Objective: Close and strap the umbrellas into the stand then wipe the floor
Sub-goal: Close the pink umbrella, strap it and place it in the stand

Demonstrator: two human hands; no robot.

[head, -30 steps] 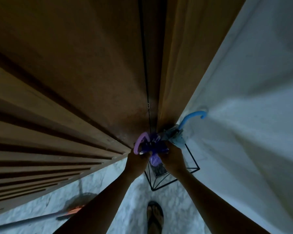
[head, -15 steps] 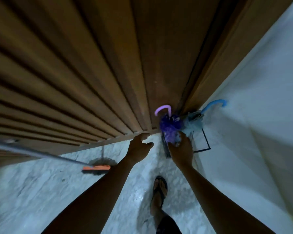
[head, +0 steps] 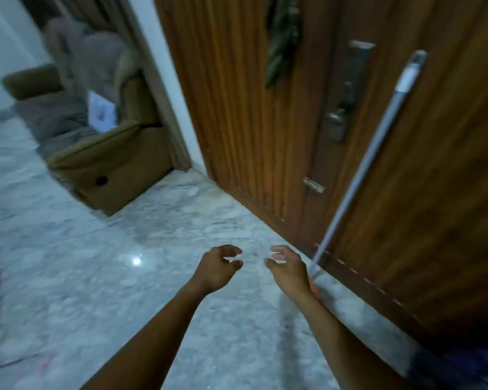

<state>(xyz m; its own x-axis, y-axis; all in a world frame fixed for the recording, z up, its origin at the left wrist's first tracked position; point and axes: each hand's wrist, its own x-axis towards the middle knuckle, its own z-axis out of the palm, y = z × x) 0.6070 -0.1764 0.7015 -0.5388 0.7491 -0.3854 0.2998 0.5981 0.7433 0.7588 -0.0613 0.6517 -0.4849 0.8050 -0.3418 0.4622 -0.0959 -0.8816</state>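
Note:
My left hand [head: 219,267] and my right hand [head: 289,267] hover side by side over the marble floor [head: 124,277], both empty with fingers loosely curled. A grey mop pole [head: 378,147] leans against the wooden door [head: 406,192], just right of my right hand. A bit of orange at its foot shows beside my right wrist. A dark purple blur at the bottom right corner may be the umbrella [head: 476,361]; the stand is out of view.
A brown armchair [head: 102,147] with grey cloth and a white paper on it stands at the far left. The door lock and handle [head: 341,108] are on the door. A light glare spot lies on the floor left of my hands.
The view has swung left, away from the umbrella stand. My right hand has let go of the purple umbrella, and both hands now hang free over the floor near the mop.

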